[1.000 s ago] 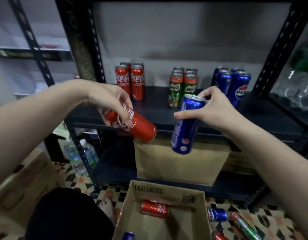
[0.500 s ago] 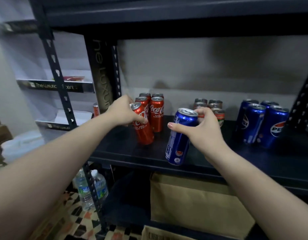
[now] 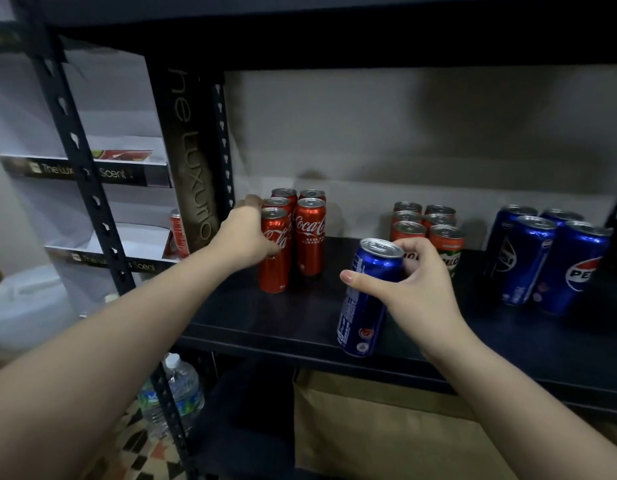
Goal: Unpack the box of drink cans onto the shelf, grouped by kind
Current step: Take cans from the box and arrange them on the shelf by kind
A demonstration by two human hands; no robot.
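Left hand point(image 3: 246, 237) gripping upright red can point(image 3: 275, 251) on shelf point(image 3: 300, 317), frame centre; right hand point(image 3: 409, 289) gripping tilted blue can point(image 3: 367, 299), lower centre

Your shelf point(image 3: 283, 317) is a dark board in a black metal rack, running across the middle of the frame. At its left back stands a cluster of red Coca-Cola cans point(image 3: 310, 233), upright and packed close; the front-left can of that cluster point(image 3: 274, 251) also rests on the board. Right of centre, towards the back, the green and orange Milo cans point(image 3: 445, 244) stand in two rows. At the right edge of the frame the blue Pepsi cans point(image 3: 529, 258) stand upright together, well apart from the red ones.
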